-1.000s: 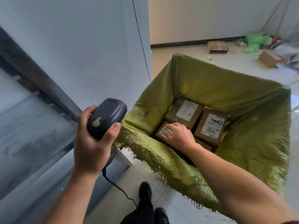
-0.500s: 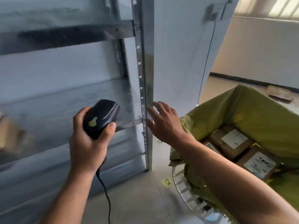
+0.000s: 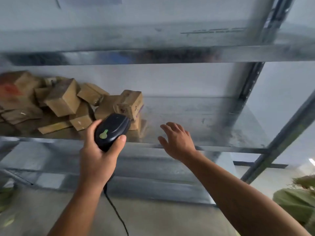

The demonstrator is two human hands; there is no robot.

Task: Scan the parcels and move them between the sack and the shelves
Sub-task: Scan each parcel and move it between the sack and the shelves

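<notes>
here, itemised as seen:

- left hand [image 3: 97, 159]: clasped round a black handheld scanner [image 3: 111, 133], thumb pressed along its right side. a green mark sits on the scanner's top, and its nose points toward the heap of boxes.
- cable [image 3: 115, 212]: black, hanging from beneath the scanner and running down beside the left forearm.
- right hand [image 3: 177, 142]: released, fingers straight and spread, holding nothing. it is raised at the front edge of the middle shelf, right of the scanner, seemingly just clear of the metal, though blur hides any contact.
- middle shelf [image 3: 204, 116]: grey sheet metal, carrying the parcels on its left half.
- parcels [image 3: 63, 101]: small brown cardboard boxes in an untidy heap, several tilted. the nearest box stands just behind the scanner. labels are too blurred to read.
- upper shelf [image 3: 153, 55]: metal, directly above, seen from below.
- upright [image 3: 245, 92]: perforated steel post at the shelves' right end.
- sack [image 3: 296, 203]: green woven fabric, only a corner showing at the lower right, well apart from both hands.
</notes>
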